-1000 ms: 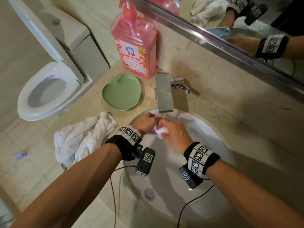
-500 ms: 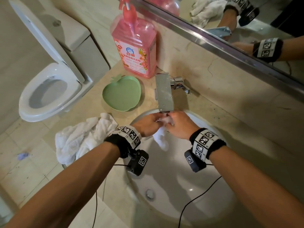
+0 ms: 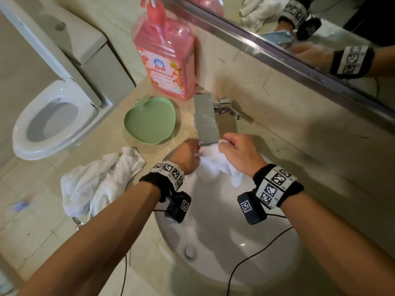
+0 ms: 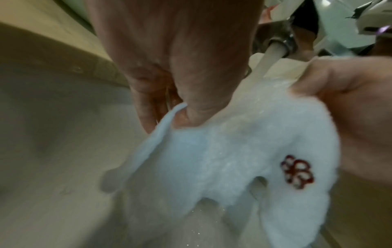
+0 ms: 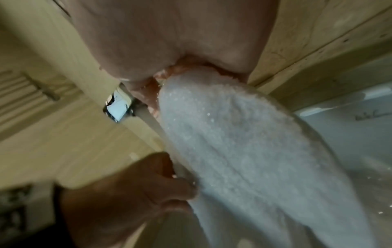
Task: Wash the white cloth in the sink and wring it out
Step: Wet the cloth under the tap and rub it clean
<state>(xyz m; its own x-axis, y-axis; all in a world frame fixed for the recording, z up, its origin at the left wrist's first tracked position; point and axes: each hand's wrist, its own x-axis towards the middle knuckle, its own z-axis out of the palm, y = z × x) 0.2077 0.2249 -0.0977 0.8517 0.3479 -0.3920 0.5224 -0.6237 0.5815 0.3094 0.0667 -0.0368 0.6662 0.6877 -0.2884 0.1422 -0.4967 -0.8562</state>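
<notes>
While water from the tap (image 3: 206,118) runs on it, the left hand (image 3: 186,155) and right hand (image 3: 240,153) both pinch the wet, fluffy white cloth (image 3: 215,163) with its red flower mark.

White cloth (image 4: 222,151) (red emblem) between both hands, under running water (image 4: 269,57)
</notes>
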